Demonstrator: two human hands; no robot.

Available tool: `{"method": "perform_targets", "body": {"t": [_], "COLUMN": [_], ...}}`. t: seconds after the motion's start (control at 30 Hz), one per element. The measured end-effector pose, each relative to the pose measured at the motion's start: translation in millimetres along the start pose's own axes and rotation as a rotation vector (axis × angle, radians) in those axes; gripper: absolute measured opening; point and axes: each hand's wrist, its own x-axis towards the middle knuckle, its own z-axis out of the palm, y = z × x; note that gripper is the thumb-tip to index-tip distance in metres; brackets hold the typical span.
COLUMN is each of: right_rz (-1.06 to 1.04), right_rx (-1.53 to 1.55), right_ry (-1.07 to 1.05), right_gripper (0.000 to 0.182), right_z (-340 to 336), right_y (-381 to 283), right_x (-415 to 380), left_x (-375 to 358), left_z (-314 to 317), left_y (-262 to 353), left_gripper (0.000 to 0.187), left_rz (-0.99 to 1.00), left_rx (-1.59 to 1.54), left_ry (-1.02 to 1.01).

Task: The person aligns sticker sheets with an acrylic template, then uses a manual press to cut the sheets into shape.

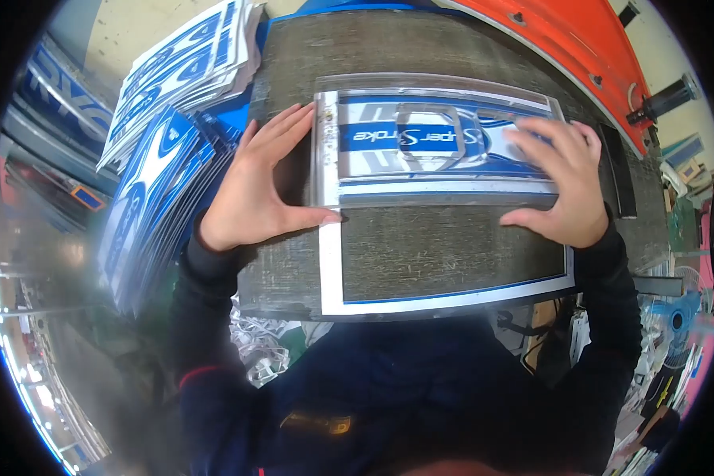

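Note:
A clear rectangular frame [440, 197] lies flat on the dark work board [452, 246]. Through it shows a blue and white printed sheet [365, 139] with lettering. From under the frame a white sheet border [332, 270] extends toward the body, round an opening where the board shows. My left hand [270, 186] is at the frame's left edge, fingers spread and thumb at the lower left corner. Over the frame's right part, my right hand [559, 178] has its fingers apart, with nothing held; whether its fingertips touch the frame is unclear.
Stacked printed sheets [186, 71] lie at the upper left, and a fanned pile of cut blue and white pieces [151, 190] sits below them. An orange-red machine part [555, 40] slants across the upper right. Crumpled scraps [262, 349] are below the board.

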Motion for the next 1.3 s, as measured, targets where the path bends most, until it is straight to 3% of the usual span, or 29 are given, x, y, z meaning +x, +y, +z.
{"method": "perform_targets", "body": {"t": [0.1, 0.2, 0.37, 0.5, 0.8, 0.97, 1.3], "right_rz": [0.223, 0.338, 0.401, 0.411, 0.373, 0.366, 0.395], "right_rx": [0.076, 0.219, 0.328, 0.352, 0.383, 0.348, 0.341], "right_ry": [0.037, 0.051, -0.056, -0.078, -0.042, -0.054, -0.056], "right_gripper": [0.104, 0.113, 0.094, 0.091, 0.097, 0.091, 0.099], "right_z": [-10, -1, 3, 8, 19, 20, 21], "right_y": [23, 41, 40, 41, 46, 47, 46], "right_x": [-25, -60, -71, -71, -75, -76, -76], "left_x": [1, 5, 6, 7, 10, 11, 8], "left_z": [-3, -7, -9, -7, -7, -6, -4], "left_y": [0, 6, 2, -2, 2, 7, 2], "left_gripper": [0.111, 0.11, 0.109, 0.11, 0.107, 0.117, 0.119], "left_rz": [-0.023, -0.049, -0.041, -0.02, -0.026, -0.154, -0.165], "left_rx": [0.005, -0.052, -0.058, -0.119, -0.161, -0.228, -0.214], "left_ry": [-0.021, -0.06, -0.092, -0.084, -0.117, -0.09, -0.088]}}
